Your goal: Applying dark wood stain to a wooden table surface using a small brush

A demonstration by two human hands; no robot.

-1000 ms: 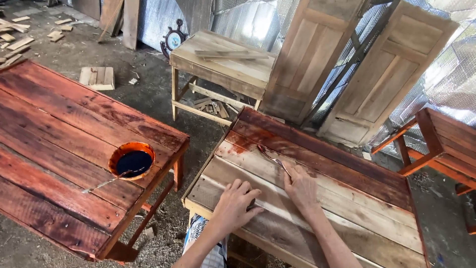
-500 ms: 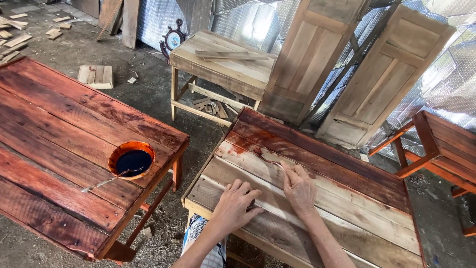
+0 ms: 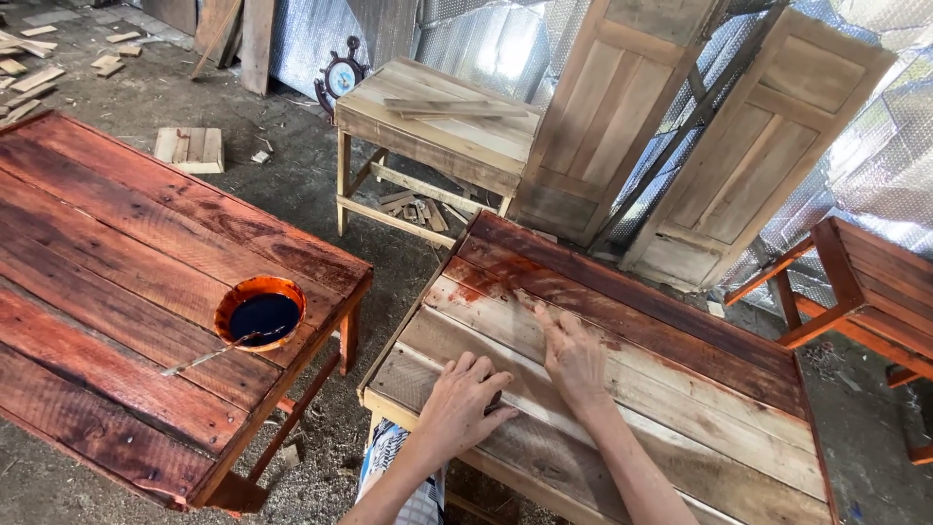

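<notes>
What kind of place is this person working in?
Most likely a small woodworking or furniture-finishing workshop: a half-stained plank table lies under both hands, a bowl of dark stain sits on a finished red table, and unfinished wooden doors lean on the wall.

— Where are the hands?
— Both on the half-stained tabletop (image 3: 680,428). Left hand (image 3: 465,397) lies flat, fingers spread, near the front edge. Right hand (image 3: 573,355) presses down just beside it, fingertips at the red stain.
— Anything else?
— A bowl (image 3: 260,313) of dark stain, well left of the fingers, on a red table (image 3: 107,282).
</notes>
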